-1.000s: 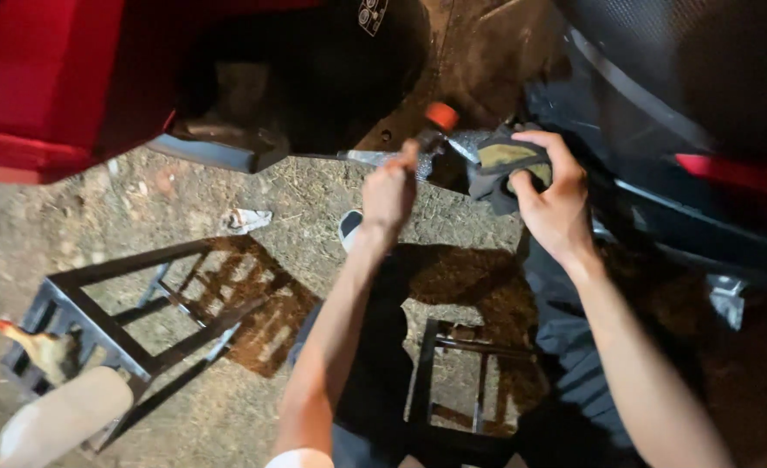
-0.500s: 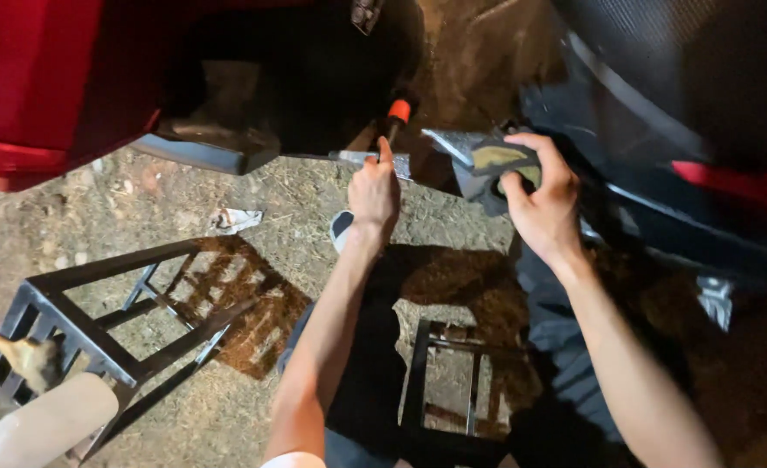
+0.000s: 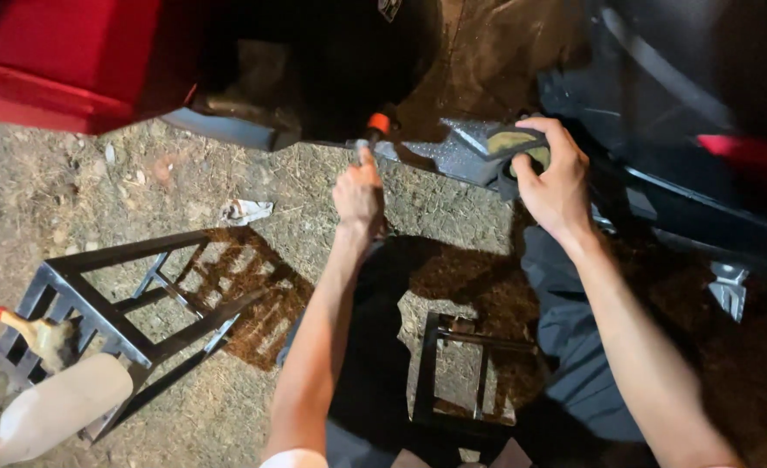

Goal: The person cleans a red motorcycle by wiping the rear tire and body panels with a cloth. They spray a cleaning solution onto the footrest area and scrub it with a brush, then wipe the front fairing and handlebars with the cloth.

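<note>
Just beyond your left hand (image 3: 359,192), whose fingers are clenched around a tool with an orange collar (image 3: 378,124), the tip points up into the dark recess under the red bodywork (image 3: 63,61). To the right of those fingers, your right hand (image 3: 556,186) grips a dark sanding pad (image 3: 506,147) pressed against the speckled grey panel (image 3: 453,152). You seem to be mid-way through working that panel edge; I judge the next move needs the pad kept flat and the tool steady.

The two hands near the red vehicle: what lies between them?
In the head view, between the left hand and the right hand lies a speckled grey metal piece over bare, straw-strewn ground. The left holds an orange-tipped tool; the right a dark cloth.
</note>
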